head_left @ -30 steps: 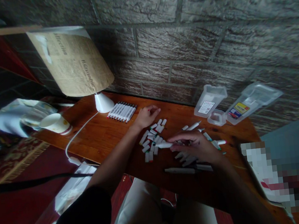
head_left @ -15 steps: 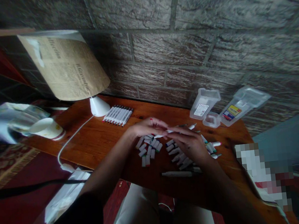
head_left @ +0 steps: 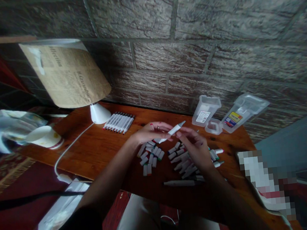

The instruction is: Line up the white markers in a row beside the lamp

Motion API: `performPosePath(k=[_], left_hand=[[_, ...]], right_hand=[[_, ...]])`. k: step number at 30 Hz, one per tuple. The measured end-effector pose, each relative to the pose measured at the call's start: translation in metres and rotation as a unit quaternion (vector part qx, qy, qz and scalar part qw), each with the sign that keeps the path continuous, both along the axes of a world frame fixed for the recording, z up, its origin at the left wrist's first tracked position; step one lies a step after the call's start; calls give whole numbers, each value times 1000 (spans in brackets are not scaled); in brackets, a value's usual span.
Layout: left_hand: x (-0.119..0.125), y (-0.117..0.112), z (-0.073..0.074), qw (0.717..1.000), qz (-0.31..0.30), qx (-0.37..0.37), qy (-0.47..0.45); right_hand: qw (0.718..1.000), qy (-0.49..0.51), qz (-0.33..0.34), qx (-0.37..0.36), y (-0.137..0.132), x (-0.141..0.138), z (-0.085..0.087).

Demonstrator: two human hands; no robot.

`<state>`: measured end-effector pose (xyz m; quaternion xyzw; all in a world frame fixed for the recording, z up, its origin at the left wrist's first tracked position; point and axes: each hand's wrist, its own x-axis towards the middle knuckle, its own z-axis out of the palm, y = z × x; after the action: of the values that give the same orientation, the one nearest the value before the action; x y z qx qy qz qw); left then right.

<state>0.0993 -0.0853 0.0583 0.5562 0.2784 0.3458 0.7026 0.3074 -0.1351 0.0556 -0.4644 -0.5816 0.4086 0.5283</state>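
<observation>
White caps [head_left: 152, 154] are lying loose; above them the left hand [head_left: 153, 132] is pinching a marker [head_left: 175, 128], while right of them the right hand [head_left: 197, 144] is hovering, its grip unclear.

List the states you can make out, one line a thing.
Held marker: upper tip bare
Left hand: holding that marker
Right hand: at its upper end, grip unclear
Caps: loose, bunched
Loose markers: lying together, several uncapped
Marker row: side by side
Lamp: upright, no glow visible
Cup: upright, contents unclear
Left box: standing
Right box: standing
</observation>
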Motion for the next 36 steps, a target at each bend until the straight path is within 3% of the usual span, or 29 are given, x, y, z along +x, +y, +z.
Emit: performPosePath(k=[5, 11, 14, 16, 17, 20, 22, 26, 29, 36], left_hand=[[7, -4, -1, 999, -21, -6, 37], [11, -3, -3, 994, 39, 81, 65], [-1, 2, -1, 974, 108, 159, 120], [-16, 7, 1, 932, 173, 221, 229], [-24, 9, 3, 895, 207, 250, 307], [-43, 12, 6, 748, 286, 273, 533], [-48, 13, 6, 674, 301, 246, 628], [-43, 11, 4, 599, 308, 172, 719], [-34, 8, 4, 584, 311, 150, 735], [-5, -2, 0, 631, 250, 213, 702]], right_hand=[[994, 49, 37, -86, 0, -4, 0], [990, 69, 26, -119, 1, -10, -3], [987, 91, 19, -129, 3, -10, -5], [986, 98, 11, -133, 4, -8, -5], [986, 98, 6, -135, 4, -8, -5], [986, 91, -9, -140, 4, -6, -2], [986, 89, -16, -140, 3, -6, 0], [984, 94, -19, -147, 4, -5, 1], [986, 91, -17, -141, 5, -3, -2], [988, 72, -18, -133, 6, 2, -2]])
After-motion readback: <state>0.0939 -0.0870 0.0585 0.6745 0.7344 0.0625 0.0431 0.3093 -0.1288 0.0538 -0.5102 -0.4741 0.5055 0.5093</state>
